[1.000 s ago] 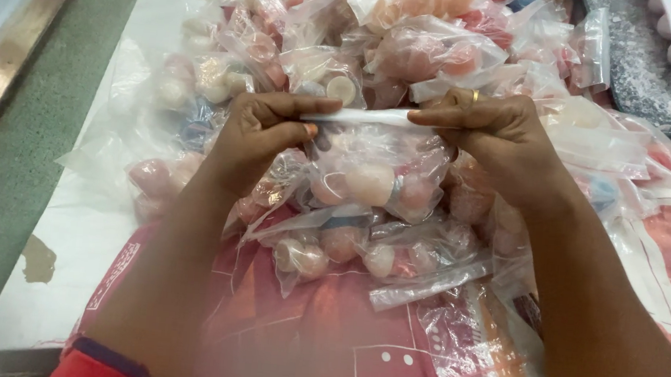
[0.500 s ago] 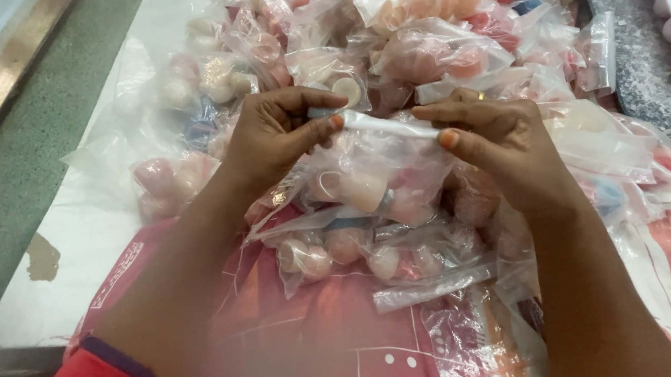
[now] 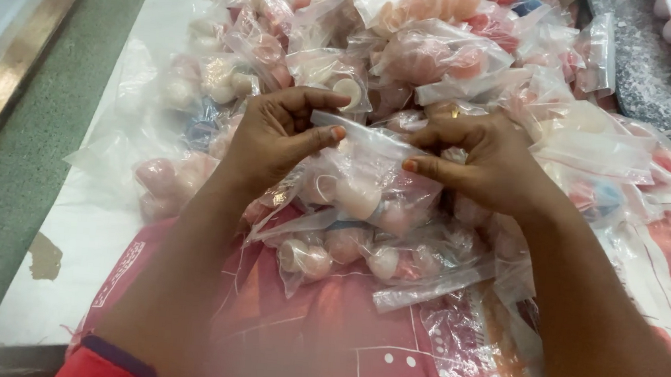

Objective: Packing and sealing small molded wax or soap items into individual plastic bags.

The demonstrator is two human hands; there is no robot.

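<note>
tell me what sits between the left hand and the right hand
In the head view, the top strip of a clear bag of pale balls spans between the left hand and right hand; both pinch it.

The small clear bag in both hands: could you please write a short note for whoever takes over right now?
Left hand: pinches the left end of the bag's top strip between thumb and fingers.
Right hand: pinches the same strip at its right end.
Bag: held above the pile, with several small round pinkish and white pieces inside.
Done: a large pile of filled bags lies beyond and around the hands, on a red printed sheet.
Left: I cannot tell whether the strip is fully pressed shut; check along its length.
</note>
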